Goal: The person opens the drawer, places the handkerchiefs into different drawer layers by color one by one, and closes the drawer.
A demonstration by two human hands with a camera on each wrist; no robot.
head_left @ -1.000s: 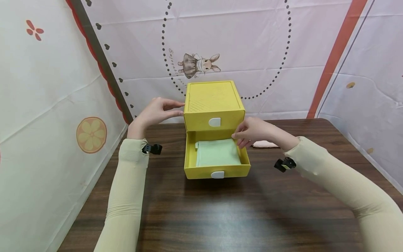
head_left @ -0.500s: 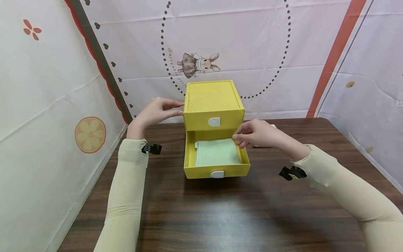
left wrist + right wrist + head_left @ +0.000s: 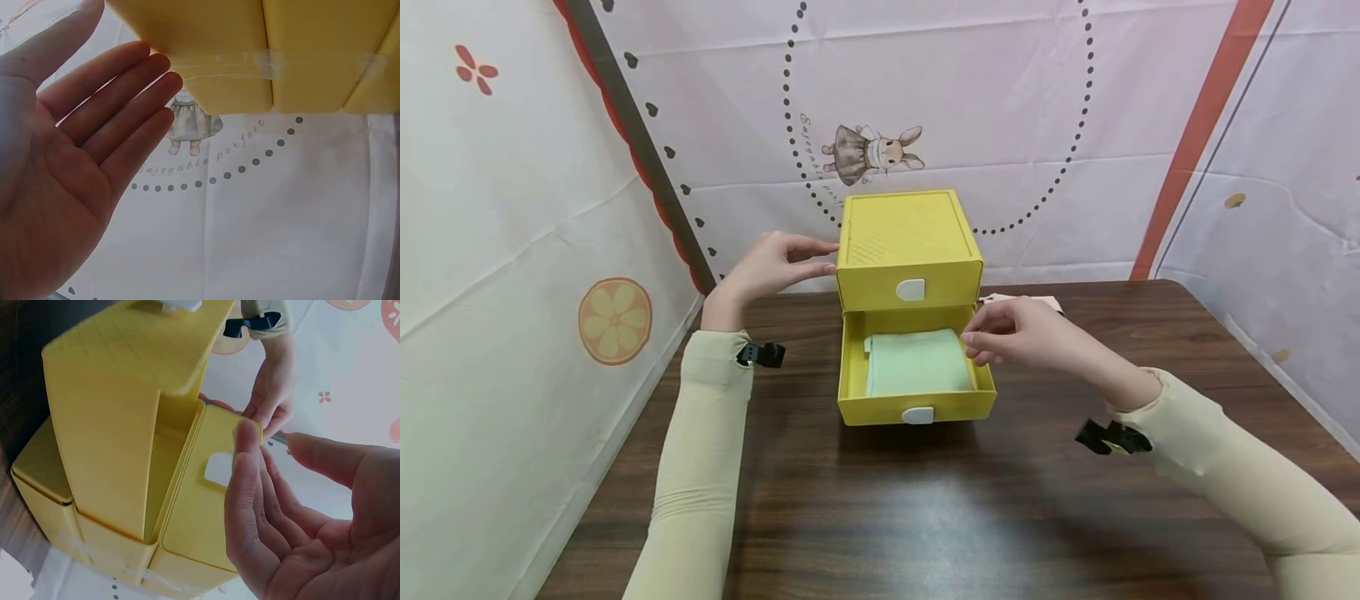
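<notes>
A yellow drawer box (image 3: 910,229) with a white handle tab tops a stack of drawers. Below it a yellow drawer (image 3: 880,411) is pulled out, with a folded pale green cloth (image 3: 917,367) lying inside. My left hand (image 3: 767,268) reaches to the box's left side, fingers straight, fingertips at its wall. In the left wrist view its palm shows bare. My right hand (image 3: 1026,333) hovers at the drawer's right wall, fingers loosely bent, thumb apart from them. Nothing shows between those fingers in the right wrist view.
A pale pink item (image 3: 1037,302) lies on the dark wooden table (image 3: 917,517) behind my right hand, partly hidden. A printed cloth backdrop (image 3: 1000,100) stands behind and along both sides. Clear tape (image 3: 269,65) runs across the stacked boxes' side.
My right hand has drawn slightly back and to the right from the drawer's side, uncovering more of the pink item. The left hand, drawer and green cloth stay in place.
</notes>
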